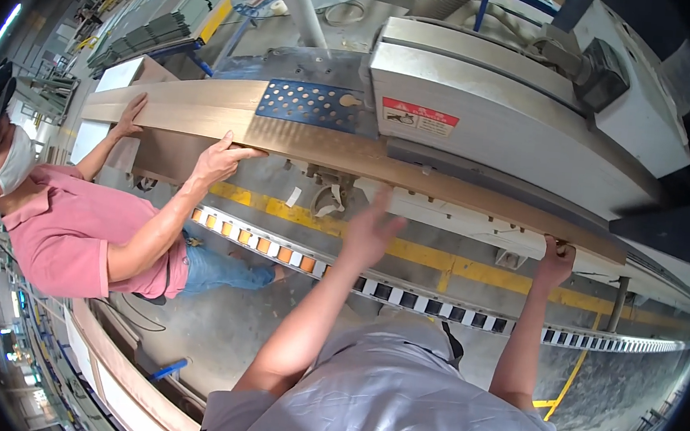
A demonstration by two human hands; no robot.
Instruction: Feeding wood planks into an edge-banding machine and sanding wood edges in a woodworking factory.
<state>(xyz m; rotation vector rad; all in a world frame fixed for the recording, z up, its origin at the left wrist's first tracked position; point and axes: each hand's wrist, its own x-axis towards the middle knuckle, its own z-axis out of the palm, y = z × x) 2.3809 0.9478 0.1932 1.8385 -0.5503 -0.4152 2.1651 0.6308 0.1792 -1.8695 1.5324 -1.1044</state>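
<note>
A co-worker (85, 234) in a dark cap, white mask, pink shirt and blue jeans stands at far left, facing the machine line, one hand (130, 115) near the end of a long brown board (334, 150) and the other hand (223, 160) on its near edge. Behind the board on that side sit stacked grey-green panels (151, 38). The board, paler at its left end, runs across the scene before you, slanting down to the right past a blue perforated plate (309, 104) and along the front of a large silver machine (517, 124) bearing a red-and-white warning label (419, 117). Near the middle, your left hand (374, 230), blurred, is spread with fingers apart just below the board's near edge; whether a fingertip touches it, you cannot tell from this view. Below, a track (435, 307) of light and dark segments curves across, with a yellow floor line (423, 256) beyond it. At right, your right hand (556, 260) pinches the board's near edge close to its right end, fingers curled in, beside a grey upright post (618, 305).
</note>
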